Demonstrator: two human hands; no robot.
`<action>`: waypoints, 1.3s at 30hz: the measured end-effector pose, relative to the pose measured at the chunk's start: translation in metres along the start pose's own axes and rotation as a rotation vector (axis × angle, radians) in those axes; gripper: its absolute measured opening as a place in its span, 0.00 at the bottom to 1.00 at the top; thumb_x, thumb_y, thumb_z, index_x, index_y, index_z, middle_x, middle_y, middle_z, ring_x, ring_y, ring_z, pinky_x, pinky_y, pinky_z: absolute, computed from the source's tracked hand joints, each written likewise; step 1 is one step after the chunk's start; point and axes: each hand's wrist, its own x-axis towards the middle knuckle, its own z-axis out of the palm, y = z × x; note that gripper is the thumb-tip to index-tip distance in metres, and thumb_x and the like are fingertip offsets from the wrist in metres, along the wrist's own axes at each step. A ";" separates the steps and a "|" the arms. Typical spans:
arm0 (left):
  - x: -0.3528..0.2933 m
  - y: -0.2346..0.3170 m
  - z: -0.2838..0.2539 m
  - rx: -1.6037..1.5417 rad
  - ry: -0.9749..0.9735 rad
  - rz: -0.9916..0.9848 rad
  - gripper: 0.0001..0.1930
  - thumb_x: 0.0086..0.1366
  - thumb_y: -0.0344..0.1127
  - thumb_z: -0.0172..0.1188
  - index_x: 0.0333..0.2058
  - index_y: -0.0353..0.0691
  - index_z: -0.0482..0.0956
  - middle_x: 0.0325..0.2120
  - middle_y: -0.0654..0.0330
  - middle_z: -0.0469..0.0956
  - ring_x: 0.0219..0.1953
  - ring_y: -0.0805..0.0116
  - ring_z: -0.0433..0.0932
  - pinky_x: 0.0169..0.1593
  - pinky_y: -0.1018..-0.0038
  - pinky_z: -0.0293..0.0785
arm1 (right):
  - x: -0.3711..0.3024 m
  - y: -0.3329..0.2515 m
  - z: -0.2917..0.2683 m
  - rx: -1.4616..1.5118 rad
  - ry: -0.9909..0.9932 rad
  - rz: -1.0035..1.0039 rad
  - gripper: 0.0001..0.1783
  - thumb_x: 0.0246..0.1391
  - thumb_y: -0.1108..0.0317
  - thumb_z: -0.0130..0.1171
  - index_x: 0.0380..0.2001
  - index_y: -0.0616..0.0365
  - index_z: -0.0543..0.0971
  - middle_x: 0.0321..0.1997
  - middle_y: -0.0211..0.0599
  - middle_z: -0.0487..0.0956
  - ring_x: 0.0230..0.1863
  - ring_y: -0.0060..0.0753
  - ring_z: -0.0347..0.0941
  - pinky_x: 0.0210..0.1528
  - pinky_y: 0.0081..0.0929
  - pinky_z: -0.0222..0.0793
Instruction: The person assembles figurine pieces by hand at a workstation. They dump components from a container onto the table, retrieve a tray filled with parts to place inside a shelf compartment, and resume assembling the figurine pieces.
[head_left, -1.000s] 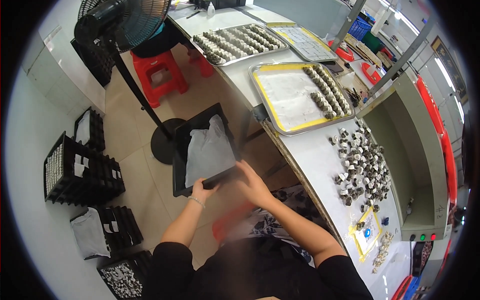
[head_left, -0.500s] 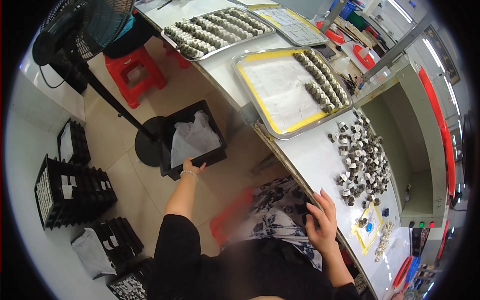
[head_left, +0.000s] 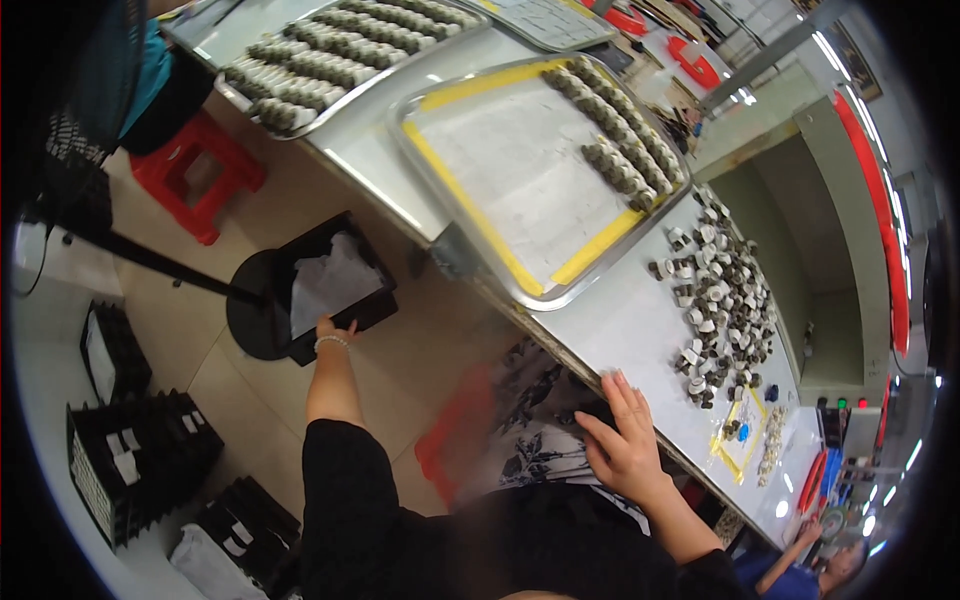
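Observation:
My left hand (head_left: 336, 330) reaches down at the left with its fingers at the near rim of a black plastic crate (head_left: 376, 311). A crumpled white sheet (head_left: 332, 284) lies in the crate and hides whatever is under it. The crate is down beside the round black base of a stand fan (head_left: 252, 333). My right hand (head_left: 628, 440) is at the front edge of the white table (head_left: 590, 345), open with fingers spread and nothing in it. Beyond it, a heap of small dark-and-white pieces (head_left: 725, 300) is spread on the tabletop.
A yellow-edged metal tray (head_left: 500, 160) carries a few rows of pieces; a fuller tray (head_left: 340, 60) stands farther left. Black crates (head_left: 145, 460) are stacked at left, near a red stool (head_left: 195, 170). A grey cabinet (head_left: 845, 200) borders the table. Another person (head_left: 800, 570) is at lower right.
The view has shifted, and the trays appear larger. My left hand and the crate appear farther left and smaller, still together. My right hand stays open by the table edge. Another person has come into view.

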 end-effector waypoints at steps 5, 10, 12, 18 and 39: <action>0.058 0.041 -0.030 -0.002 -0.053 0.049 0.32 0.56 0.45 0.53 0.59 0.50 0.55 0.60 0.59 0.53 0.51 0.53 0.68 0.60 0.42 0.50 | 0.001 0.006 0.007 0.044 -0.038 0.019 0.19 0.38 0.74 0.60 0.39 0.53 0.79 0.62 0.55 0.61 0.65 0.55 0.55 0.60 0.49 0.53; 0.040 0.027 0.005 -0.149 0.220 -0.024 0.33 0.58 0.43 0.53 0.62 0.54 0.53 0.62 0.59 0.49 0.49 0.56 0.71 0.61 0.42 0.49 | 0.006 0.008 0.001 0.042 -0.095 0.006 0.18 0.38 0.72 0.60 0.38 0.50 0.80 0.63 0.55 0.61 0.65 0.53 0.55 0.61 0.47 0.52; 0.045 0.034 -0.008 -0.075 0.112 0.012 0.36 0.59 0.42 0.53 0.63 0.48 0.48 0.63 0.59 0.49 0.50 0.57 0.71 0.63 0.44 0.44 | 0.005 0.007 0.001 0.049 -0.124 0.004 0.18 0.37 0.72 0.60 0.38 0.49 0.81 0.62 0.55 0.61 0.65 0.53 0.55 0.62 0.46 0.51; 0.020 0.008 0.005 -0.044 0.068 0.089 0.38 0.59 0.40 0.54 0.64 0.49 0.45 0.64 0.55 0.46 0.51 0.54 0.71 0.64 0.46 0.43 | 0.004 0.000 -0.001 -0.048 -0.166 0.024 0.18 0.36 0.70 0.61 0.36 0.46 0.81 0.63 0.60 0.59 0.65 0.58 0.54 0.62 0.48 0.49; 0.035 -0.028 -0.012 0.235 -0.375 0.246 0.21 0.63 0.40 0.52 0.51 0.40 0.63 0.43 0.54 0.66 0.47 0.46 0.70 0.53 0.55 0.64 | 0.003 0.004 -0.002 0.010 -0.174 -0.011 0.15 0.39 0.66 0.62 0.36 0.48 0.81 0.66 0.60 0.53 0.67 0.57 0.49 0.62 0.52 0.45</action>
